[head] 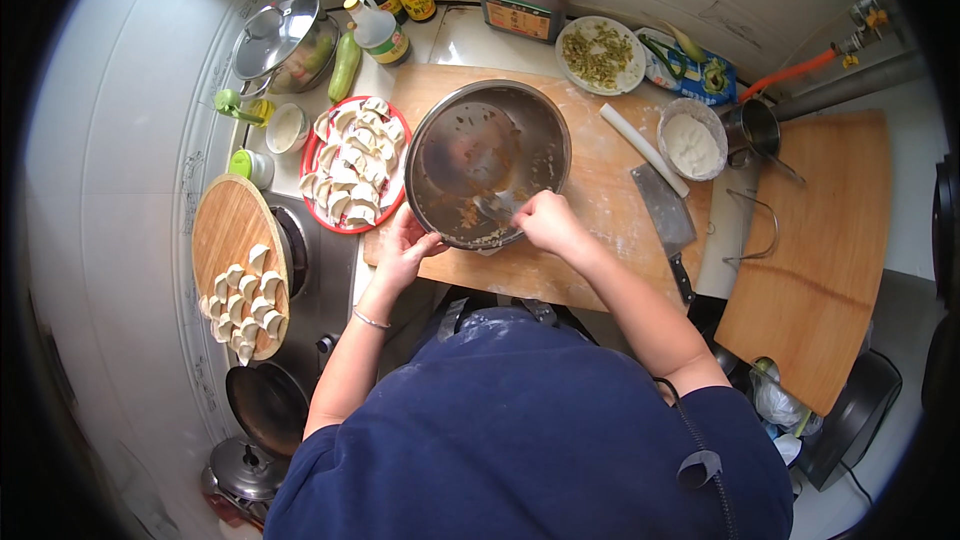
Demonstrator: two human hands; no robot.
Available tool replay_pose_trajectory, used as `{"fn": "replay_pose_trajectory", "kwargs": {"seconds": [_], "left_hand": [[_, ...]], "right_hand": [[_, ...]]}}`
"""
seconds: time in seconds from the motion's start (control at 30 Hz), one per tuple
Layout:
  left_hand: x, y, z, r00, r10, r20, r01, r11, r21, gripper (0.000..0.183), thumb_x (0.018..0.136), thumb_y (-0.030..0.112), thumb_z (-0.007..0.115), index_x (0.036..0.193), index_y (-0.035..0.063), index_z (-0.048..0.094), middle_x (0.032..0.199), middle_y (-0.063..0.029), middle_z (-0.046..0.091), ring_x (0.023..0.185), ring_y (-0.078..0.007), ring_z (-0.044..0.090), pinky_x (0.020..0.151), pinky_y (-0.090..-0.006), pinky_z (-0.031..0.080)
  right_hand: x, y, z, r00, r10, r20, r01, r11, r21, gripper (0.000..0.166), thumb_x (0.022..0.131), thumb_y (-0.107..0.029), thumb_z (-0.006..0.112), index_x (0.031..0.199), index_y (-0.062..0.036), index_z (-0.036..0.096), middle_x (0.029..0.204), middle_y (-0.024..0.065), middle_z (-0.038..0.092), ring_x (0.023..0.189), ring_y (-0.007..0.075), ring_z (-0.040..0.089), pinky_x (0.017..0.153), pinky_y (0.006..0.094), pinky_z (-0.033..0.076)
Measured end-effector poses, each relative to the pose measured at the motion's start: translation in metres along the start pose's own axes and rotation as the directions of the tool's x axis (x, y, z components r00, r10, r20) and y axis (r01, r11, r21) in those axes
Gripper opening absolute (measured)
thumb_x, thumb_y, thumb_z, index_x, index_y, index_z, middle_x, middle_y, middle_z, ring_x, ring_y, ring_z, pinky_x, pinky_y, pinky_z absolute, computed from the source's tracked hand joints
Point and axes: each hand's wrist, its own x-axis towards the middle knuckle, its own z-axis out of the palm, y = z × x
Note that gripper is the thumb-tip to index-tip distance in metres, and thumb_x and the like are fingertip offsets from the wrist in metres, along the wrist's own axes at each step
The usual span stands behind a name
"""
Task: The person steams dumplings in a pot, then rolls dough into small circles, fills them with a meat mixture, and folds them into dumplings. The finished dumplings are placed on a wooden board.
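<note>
A large stainless-steel mixing bowl (pixel 480 135) sits tilted on the floured wooden board, with scraps of filling along its lower wall. My left hand (pixel 407 244) grips the bowl's near-left rim, thumb at the edge. Held in my right hand (pixel 550 221) is a metal spoon (pixel 491 208), its tip among the scraps inside the bowl. Just left of the bowl, a red-rimmed tray (pixel 306 157) carries several uncooked dumplings (pixel 361 139). More dumplings (pixel 247 292) lie on a round wooden board (pixel 232 229) at the far left.
Right of the bowl are a white rolling pin (pixel 643 150), a cleaver (pixel 664 210) and a bowl of flour (pixel 691 144). A plate of chopped vegetables (pixel 600 52), a plastic jug (pixel 525 0) and sauce bottles (pixel 382 30) stand behind. A frying pan (pixel 266 405) lies at lower left.
</note>
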Motion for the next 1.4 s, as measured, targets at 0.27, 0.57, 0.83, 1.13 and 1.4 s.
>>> {"fn": "replay_pose_trajectory", "kwargs": {"seconds": [0.27, 0.57, 0.83, 1.13, 1.4], "left_hand": [[0.000, 0.002, 0.007, 1.000, 0.027, -0.004, -0.027, 1.000, 0.009, 0.053, 0.091, -0.001, 0.055, 0.138, 0.0123, 0.034, 0.129, -0.0060, 0.052, 0.113, -0.0199, 0.057, 0.086, -0.0366, 0.056], [0.003, 0.002, 0.012, 0.999, 0.033, 0.015, -0.033, 0.999, -0.019, 0.055, 0.091, -0.001, 0.055, 0.139, 0.0131, 0.034, 0.130, -0.0050, 0.051, 0.114, -0.0187, 0.057, 0.085, -0.0349, 0.056], [0.005, 0.016, 0.024, 0.999, -0.001, 0.043, -0.001, 0.999, 0.039, 0.049, 0.091, 0.000, 0.056, 0.135, 0.0095, 0.039, 0.122, -0.0043, 0.055, 0.107, -0.0148, 0.058, 0.085, -0.0310, 0.055], [0.005, 0.017, 0.032, 0.999, 0.039, 0.024, -0.042, 0.992, 0.123, 0.050, 0.091, -0.001, 0.057, 0.136, 0.0093, 0.038, 0.121, -0.0042, 0.057, 0.107, -0.0145, 0.058, 0.084, -0.0304, 0.055], [0.009, 0.014, 0.016, 0.999, 0.022, 0.047, -0.027, 0.994, 0.108, 0.052, 0.090, -0.002, 0.056, 0.137, 0.0104, 0.036, 0.124, -0.0046, 0.055, 0.109, -0.0165, 0.059, 0.084, -0.0314, 0.056]], "right_hand": [[-0.024, 0.005, -0.007, 1.000, 0.029, 0.000, -0.029, 0.994, -0.106, 0.019, 0.077, -0.011, 0.057, 0.082, -0.0003, 0.072, 0.079, 0.0249, 0.066, 0.081, 0.0379, 0.067, 0.077, 0.0421, 0.053], [-0.045, -0.005, -0.015, 0.995, -0.098, 0.014, 0.098, 0.993, -0.065, 0.020, 0.079, -0.012, 0.056, 0.081, -0.0025, 0.072, 0.083, 0.0209, 0.068, 0.081, 0.0380, 0.067, 0.079, 0.0423, 0.054], [0.011, 0.037, -0.054, 0.721, -0.626, -0.296, 0.328, 0.686, -0.650, 0.013, 0.079, -0.010, 0.055, 0.082, -0.0027, 0.066, 0.075, 0.0175, 0.065, 0.069, 0.0315, 0.067, 0.061, 0.0421, 0.055], [-0.002, 0.065, -0.002, 0.883, -0.469, 0.020, 0.329, 0.589, -0.738, 0.019, 0.080, -0.006, 0.050, 0.093, -0.0002, 0.063, 0.087, 0.0178, 0.064, 0.073, 0.0325, 0.068, 0.064, 0.0428, 0.056], [0.054, 0.052, -0.027, 0.703, -0.655, -0.277, 0.303, 0.628, -0.717, 0.011, 0.079, -0.007, 0.051, 0.086, -0.0028, 0.059, 0.081, 0.0152, 0.063, 0.070, 0.0312, 0.067, 0.057, 0.0418, 0.055]]}}
